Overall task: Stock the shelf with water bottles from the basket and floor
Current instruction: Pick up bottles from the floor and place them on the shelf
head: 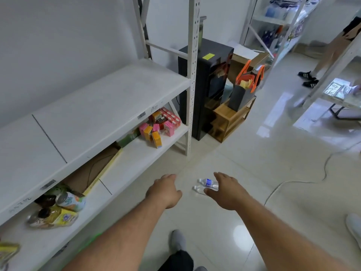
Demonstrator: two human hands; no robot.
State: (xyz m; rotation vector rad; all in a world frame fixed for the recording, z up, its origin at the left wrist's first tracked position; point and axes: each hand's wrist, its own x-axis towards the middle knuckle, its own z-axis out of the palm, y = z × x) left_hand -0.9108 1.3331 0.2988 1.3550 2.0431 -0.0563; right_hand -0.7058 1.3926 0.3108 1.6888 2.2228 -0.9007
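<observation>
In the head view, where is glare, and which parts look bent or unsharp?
Head view: strong glare on the glossy floor at right, and a round light reflection near the person's feet; the wide-angle lens bends the shelf upright; the far shelves are washed out and soft; the water bottles by the right hand look slightly blurred.

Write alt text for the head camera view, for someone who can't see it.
A person's right hand reaches down to two small clear plastic water bottles lying on the glossy tiled floor, while the left hand hovers empty beside them. To the left stands a white metal shelf unit, its upper shelf bare, its lower shelf holding drink cartons and cans.
</observation>
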